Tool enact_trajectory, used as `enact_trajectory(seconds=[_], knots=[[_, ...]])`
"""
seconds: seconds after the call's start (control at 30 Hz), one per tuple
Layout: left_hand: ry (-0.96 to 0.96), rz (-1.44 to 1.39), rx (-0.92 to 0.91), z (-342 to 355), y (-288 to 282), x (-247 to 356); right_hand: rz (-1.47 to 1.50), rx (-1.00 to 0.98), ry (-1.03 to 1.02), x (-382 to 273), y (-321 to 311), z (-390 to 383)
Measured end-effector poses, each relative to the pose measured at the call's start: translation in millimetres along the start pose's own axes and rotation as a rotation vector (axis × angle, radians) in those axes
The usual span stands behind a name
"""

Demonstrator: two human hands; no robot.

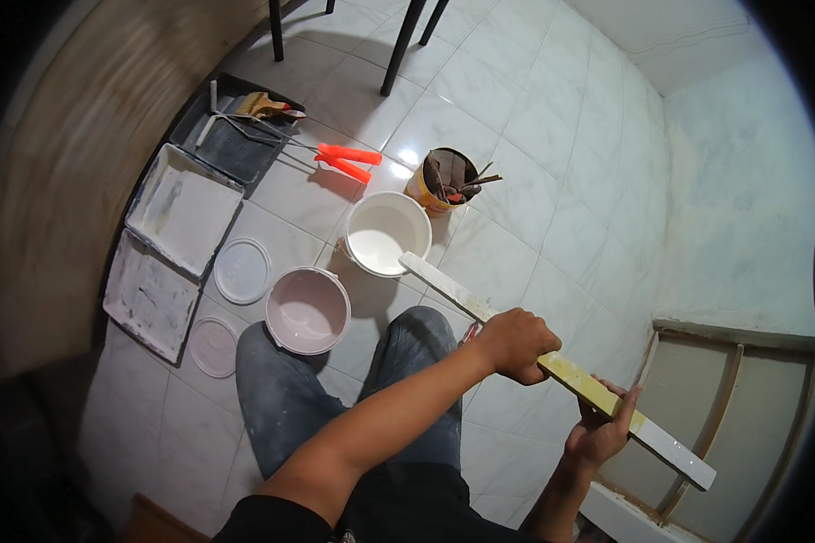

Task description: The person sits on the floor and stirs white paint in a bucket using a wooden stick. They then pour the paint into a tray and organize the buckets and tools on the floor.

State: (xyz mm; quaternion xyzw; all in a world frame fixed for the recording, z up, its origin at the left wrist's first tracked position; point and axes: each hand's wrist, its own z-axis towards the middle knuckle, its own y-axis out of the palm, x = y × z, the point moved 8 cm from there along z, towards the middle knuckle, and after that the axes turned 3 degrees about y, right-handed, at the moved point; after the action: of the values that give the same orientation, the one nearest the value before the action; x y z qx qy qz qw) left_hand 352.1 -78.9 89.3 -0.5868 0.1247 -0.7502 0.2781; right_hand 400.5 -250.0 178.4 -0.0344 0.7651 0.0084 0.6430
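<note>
My left hand (pixel 516 346) grips a long flat stick (pixel 457 292), white at both ends and yellow along part of its length. My right hand (pixel 607 425) holds it lower down, fingers around its edge. The stick's far end is at the rim of a bucket of white paint (pixel 371 233); whether they touch I cannot tell. A bucket with pale pink contents (pixel 308 312) stands between that bucket and my left knee. Behind the white bucket a yellow tin (pixel 417 188) holds brown cloth and thin sticks. A small red object is partly hidden behind my left hand.
Paint trays (pixel 158 294), red-handled roller frames (pixel 349 154), brushes (pixel 254 104) and two lids (pixel 243 270) lie at the left beside a wooden panel (pixel 45 163). Black furniture legs (pixel 398 54) stand at the back. A wall (pixel 733 181) and framed panel (pixel 706 380) are at the right.
</note>
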Motion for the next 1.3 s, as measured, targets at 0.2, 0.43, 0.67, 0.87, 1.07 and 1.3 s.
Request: enact_trajectory(seconds=[0.2, 0.43, 0.67, 0.87, 1.07, 1.3], knots=[[0.013, -0.031, -0.013, -3, -4, 10, -0.012, 0.015, -0.014, -8, -6, -6], [0.038, -0.061, -0.021, -2, -4, 19, -0.021, 0.022, -0.023, -16, -11, -9], [0.065, -0.078, -0.005, -5, -4, 22, -0.045, -0.005, -0.061, -19, -16, -13], [0.298, 0.04, 0.36, -16, -43, 45, 0.017, -0.304, -0.309, -30, -11, -3], [0.236, 0.236, 0.584, -33, -34, 9, 0.519, -0.249, -0.053, 34, 19, 17], [-0.005, 0.34, 0.63, -35, -40, -33, 0.702, -0.407, 0.032, 82, 52, 32]])
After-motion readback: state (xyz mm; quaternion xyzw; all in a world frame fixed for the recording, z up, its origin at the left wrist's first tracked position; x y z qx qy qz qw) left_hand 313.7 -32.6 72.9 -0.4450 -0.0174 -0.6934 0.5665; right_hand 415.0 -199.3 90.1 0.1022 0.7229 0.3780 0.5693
